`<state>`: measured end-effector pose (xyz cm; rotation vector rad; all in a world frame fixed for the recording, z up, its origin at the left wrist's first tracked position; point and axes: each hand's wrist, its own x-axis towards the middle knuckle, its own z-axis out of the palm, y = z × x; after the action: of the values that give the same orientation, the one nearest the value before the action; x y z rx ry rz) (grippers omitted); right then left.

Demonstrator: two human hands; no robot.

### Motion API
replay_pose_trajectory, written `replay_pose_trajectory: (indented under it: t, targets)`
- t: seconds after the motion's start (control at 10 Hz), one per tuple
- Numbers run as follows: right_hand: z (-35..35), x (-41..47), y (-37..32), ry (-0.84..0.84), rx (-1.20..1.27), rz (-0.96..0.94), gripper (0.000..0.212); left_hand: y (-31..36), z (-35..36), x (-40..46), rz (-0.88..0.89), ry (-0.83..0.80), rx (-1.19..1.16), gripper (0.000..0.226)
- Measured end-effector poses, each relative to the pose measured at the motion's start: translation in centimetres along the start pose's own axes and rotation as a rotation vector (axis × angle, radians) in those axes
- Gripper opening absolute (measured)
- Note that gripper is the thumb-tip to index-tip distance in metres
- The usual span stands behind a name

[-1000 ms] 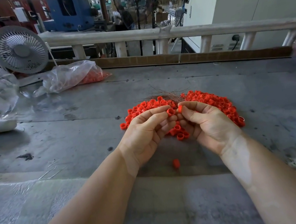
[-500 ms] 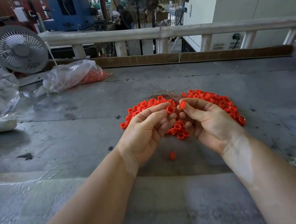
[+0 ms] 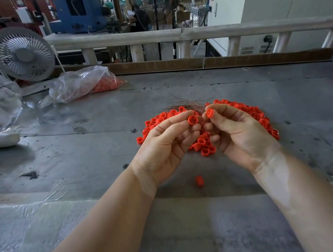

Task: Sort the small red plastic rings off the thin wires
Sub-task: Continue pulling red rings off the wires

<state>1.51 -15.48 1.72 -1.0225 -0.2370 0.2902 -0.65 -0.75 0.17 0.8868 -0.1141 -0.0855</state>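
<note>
Rings, red plastic: heap (image 3: pixel 246 111) on grey desk (image 3: pixel 78 153), thin wires (image 3: pixel 188 103) at its far edge. Left hand (image 3: pixel 164 145) grip pinches one ring (image 3: pixel 193 120); right hand (image 3: pixel 239 134) grip pinches another ring (image 3: pixel 210 113). Stray ring (image 3: pixel 199 180) lies nearer the person.

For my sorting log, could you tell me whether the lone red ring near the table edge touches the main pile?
Apart: the head view shows bare table between the lone ring and the pile.
</note>
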Motion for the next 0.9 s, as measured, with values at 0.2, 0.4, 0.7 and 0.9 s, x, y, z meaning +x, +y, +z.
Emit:
replay_pose_trajectory:
  t: [0.2, 0.4, 0.7, 0.9]
  targets:
    - [0.01, 0.06, 0.04, -0.003, 0.001, -0.005, 0.017, 0.09, 0.01, -0.03, -0.008, -0.003, -0.018, 0.021]
    - [-0.04, 0.05, 0.00, 0.003, -0.001, -0.001, 0.017, 0.07, 0.09, -0.04, -0.011, 0.003, -0.009, 0.021]
    - [-0.09, 0.18, 0.11, 0.047, -0.009, 0.023, 0.016, -0.01, 0.03, 0.01, -0.006, 0.013, 0.028, 0.020]
    - [-0.18, 0.22, 0.10, 0.054, -0.010, 0.033, 0.016, -0.13, -0.11, 0.01, 0.001, 0.007, 0.038, 0.020]
